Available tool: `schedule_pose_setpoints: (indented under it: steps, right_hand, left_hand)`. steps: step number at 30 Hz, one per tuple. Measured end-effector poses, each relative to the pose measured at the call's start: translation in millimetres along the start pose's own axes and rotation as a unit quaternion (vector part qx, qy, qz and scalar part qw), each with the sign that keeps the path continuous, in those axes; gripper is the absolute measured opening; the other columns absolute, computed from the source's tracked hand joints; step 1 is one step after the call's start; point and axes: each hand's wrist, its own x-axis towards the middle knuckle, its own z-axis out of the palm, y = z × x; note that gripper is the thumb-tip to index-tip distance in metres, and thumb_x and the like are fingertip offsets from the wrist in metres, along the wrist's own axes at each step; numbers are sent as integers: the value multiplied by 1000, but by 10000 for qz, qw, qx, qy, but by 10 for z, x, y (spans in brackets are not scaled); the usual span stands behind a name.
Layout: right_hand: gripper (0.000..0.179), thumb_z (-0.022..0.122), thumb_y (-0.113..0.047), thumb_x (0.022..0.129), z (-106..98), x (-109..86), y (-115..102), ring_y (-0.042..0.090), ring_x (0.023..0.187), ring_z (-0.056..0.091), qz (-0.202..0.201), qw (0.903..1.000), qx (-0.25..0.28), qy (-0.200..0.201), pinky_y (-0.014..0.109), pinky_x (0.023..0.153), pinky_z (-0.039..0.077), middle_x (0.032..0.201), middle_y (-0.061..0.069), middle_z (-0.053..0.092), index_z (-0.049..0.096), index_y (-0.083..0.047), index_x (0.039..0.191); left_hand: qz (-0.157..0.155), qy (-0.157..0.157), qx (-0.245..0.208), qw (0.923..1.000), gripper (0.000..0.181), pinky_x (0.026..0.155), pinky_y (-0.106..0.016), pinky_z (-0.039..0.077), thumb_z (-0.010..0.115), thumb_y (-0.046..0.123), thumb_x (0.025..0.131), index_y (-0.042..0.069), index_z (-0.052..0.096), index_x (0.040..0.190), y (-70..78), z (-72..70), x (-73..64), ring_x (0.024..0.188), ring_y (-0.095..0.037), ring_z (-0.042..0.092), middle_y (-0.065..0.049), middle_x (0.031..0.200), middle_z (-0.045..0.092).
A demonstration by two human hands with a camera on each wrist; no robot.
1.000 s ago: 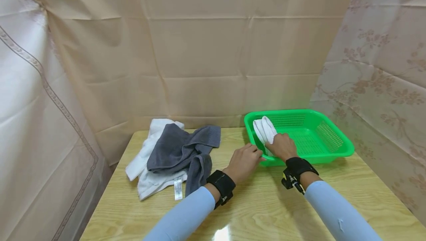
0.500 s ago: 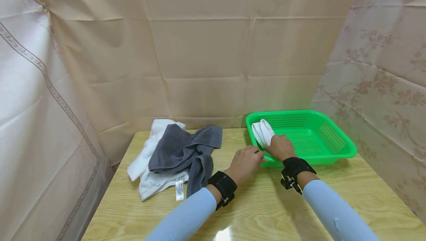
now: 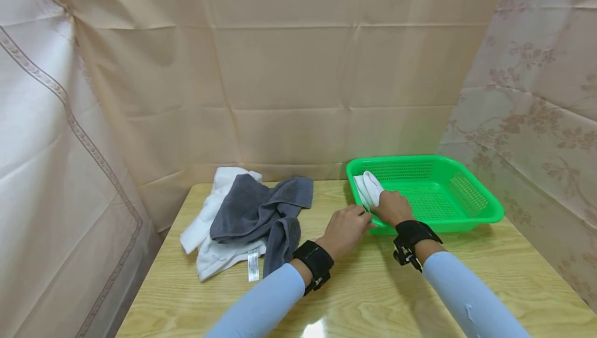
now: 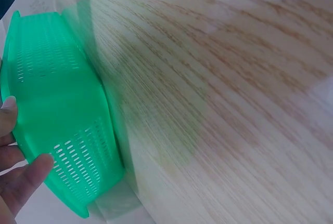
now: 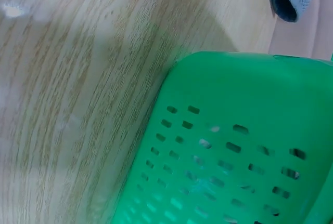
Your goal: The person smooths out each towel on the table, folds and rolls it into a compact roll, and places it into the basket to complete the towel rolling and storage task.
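Observation:
A folded white towel point(image 3: 368, 188) stands against the left end of the green basket point(image 3: 434, 193) in the head view. My right hand point(image 3: 393, 207) reaches over the front rim and holds the towel's lower part; its fingertips are hidden behind the hand and rim. At the basket's front left corner, my left hand point(image 3: 346, 228) grips the rim. The left wrist view shows the thumb point(image 4: 39, 169) on the basket's outer wall point(image 4: 57, 104) and the other fingers at the rim. Only the outside of the basket point(image 5: 229, 89) shows in the right wrist view, without the hand.
Left of the hands, a crumpled grey towel point(image 3: 252, 211) lies over white towels point(image 3: 210, 224) with a label point(image 3: 253, 265). The wooden table point(image 3: 373, 286) is bounded by a beige cloth backdrop point(image 3: 280, 68) behind and a floral curtain point(image 3: 536, 120) on the right.
My right hand and the white towel have shifted slightly down and left inside the basket. My left hand stays at the corner. The whole head view has drifted slightly.

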Motion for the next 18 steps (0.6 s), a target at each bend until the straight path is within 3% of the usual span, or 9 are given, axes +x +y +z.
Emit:
schedule_pose_setpoints:
  steps: [5, 10, 14, 18]
  right_hand:
    - [30, 74, -13, 90, 13, 19, -31, 39, 64, 64, -40, 9999, -143, -16, 49, 55, 52, 74, 22, 62, 60, 13, 87]
    - [38, 69, -9, 92, 61, 57, -88, 49, 69, 65, -181, 9996, -206, 121, 55, 58, 54, 78, 32, 60, 47, 20, 103]
    - [47, 72, -17, 96, 72, 118, -80, 46, 69, 65, -407, 9988, -222, -159, 52, 58, 53, 80, 31, 60, 45, 19, 109]
    - [46, 62, -32, 104, 23, 188, -67, 37, 66, 62, -550, 9973, -128, -461, 48, 58, 49, 75, 21, 58, 53, 12, 100]
  left_hand:
    - [39, 40, 80, 10000, 20, 69, -17, 52, 70, 37, 99, 18, 77, 100, -19, 18, -6, 81, -9, 64, 4, 91, 66]
    - [-42, -11, 154, 9999, 22, 70, -17, 52, 69, 37, 99, 18, 78, 103, -54, 21, -32, 83, -9, 64, 4, 93, 66]
    - [-137, -13, 39, 9999, 21, 71, -18, 53, 70, 36, 99, 17, 78, 105, -70, 15, -40, 85, -9, 65, 4, 96, 68]
    - [-200, -293, -283, 9990, 21, 75, -18, 53, 69, 33, 100, 17, 76, 112, -153, -59, -46, 93, -11, 63, 2, 105, 68]
